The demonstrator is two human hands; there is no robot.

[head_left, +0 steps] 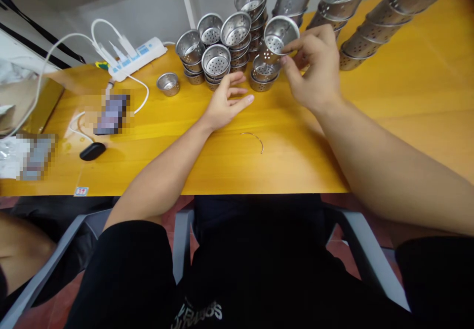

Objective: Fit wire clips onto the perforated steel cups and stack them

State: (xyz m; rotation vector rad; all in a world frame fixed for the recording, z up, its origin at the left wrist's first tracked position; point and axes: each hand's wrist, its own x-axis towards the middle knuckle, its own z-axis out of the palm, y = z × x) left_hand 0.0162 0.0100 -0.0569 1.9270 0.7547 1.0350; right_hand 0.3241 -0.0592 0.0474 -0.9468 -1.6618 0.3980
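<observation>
Between thumb and fingers, my right hand [316, 70] grips a perforated metal cup [276, 40] by its right side. That cup is directly above a short stack of similar cups [263, 75]; whether they touch is unclear. My left hand [227, 102] is open, palm turned inward with fingers apart, just in front of a stack of perforated cups [217, 62]. A thin curved wire [257, 139] lies on the yellow table [222, 166] between my forearms.
Taller cup stacks [363, 38] lean at the back right. A single small cup [168, 84] stands left of the stacks. Farther left are a white power strip [138, 60] with cables, a phone [112, 114] and a black oval object [92, 151].
</observation>
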